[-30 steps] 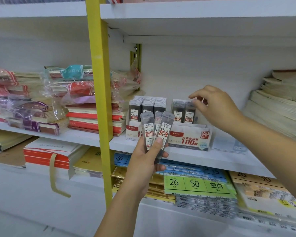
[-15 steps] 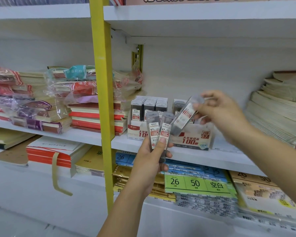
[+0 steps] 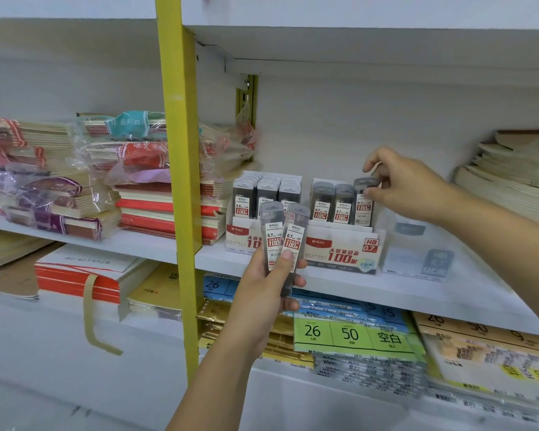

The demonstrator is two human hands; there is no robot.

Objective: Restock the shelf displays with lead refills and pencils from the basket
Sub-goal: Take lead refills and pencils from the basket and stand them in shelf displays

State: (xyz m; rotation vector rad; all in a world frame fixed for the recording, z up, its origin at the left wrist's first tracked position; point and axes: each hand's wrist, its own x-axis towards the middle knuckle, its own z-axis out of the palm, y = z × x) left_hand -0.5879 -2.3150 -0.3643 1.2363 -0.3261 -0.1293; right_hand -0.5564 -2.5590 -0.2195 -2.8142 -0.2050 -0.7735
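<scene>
My left hand [image 3: 266, 290] grips two clear 0.7 HB lead refill cases [image 3: 282, 241] upright in front of the shelf. My right hand [image 3: 408, 185] pinches the top of a third refill case [image 3: 364, 203], which stands upright in the right slot of the white 0.7 display box [image 3: 343, 248]. Two more cases stand in that box to its left. A second display box [image 3: 241, 237] of 0.5 refills stands beside it on the left, partly hidden by the held cases.
A yellow upright post [image 3: 178, 169] divides the shelving. Wrapped notebook stacks [image 3: 84, 178] fill the left bay, paper stacks [image 3: 517, 178] lie at the far right. A clear empty display box [image 3: 417, 253] stands right of the 0.7 box. Labelled packs [image 3: 352, 334] lie on the lower shelf.
My right hand took one refill case from my left hand's bunch and carried it right and back into the 0.7 display box. My left hand now holds two cases instead of three.
</scene>
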